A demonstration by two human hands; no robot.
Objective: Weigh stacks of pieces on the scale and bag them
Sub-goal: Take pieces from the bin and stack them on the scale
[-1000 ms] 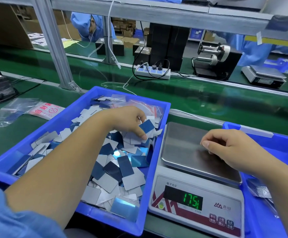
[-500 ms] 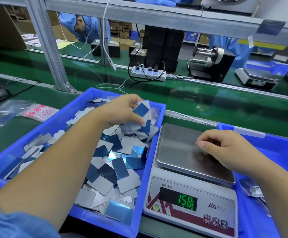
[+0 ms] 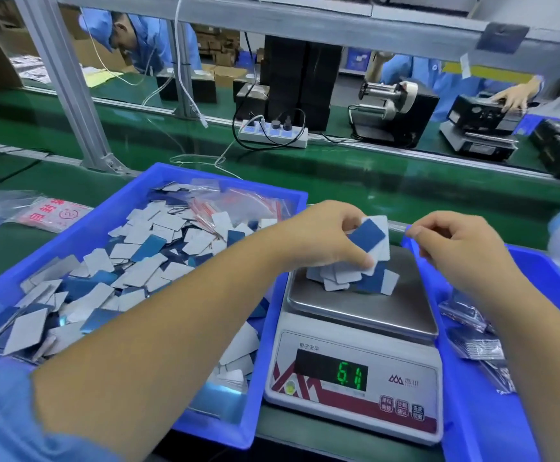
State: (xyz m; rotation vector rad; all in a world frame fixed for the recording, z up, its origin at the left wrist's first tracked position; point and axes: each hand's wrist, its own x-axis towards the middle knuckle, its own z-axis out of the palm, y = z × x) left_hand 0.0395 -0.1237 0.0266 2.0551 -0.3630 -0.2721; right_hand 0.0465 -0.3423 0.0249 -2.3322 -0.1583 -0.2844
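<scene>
Green digits "5.1" lit on dark display (image 3: 332, 375) of white electronic scale (image 3: 355, 388). Small black Chinese heading above display, too blurred to read. Grey triangular logo (image 3: 396, 379) right of display. Red Chinese print on clear plastic bag (image 3: 50, 213), characters unclear.

A green bench (image 3: 355, 181) is carrying a blue tray (image 3: 132, 208) toward its left, a scale (image 3: 355, 388) beside it, another blue tray (image 3: 478, 378) rightward, and what seem plastic bags (image 3: 21, 211) near the left edge.
</scene>
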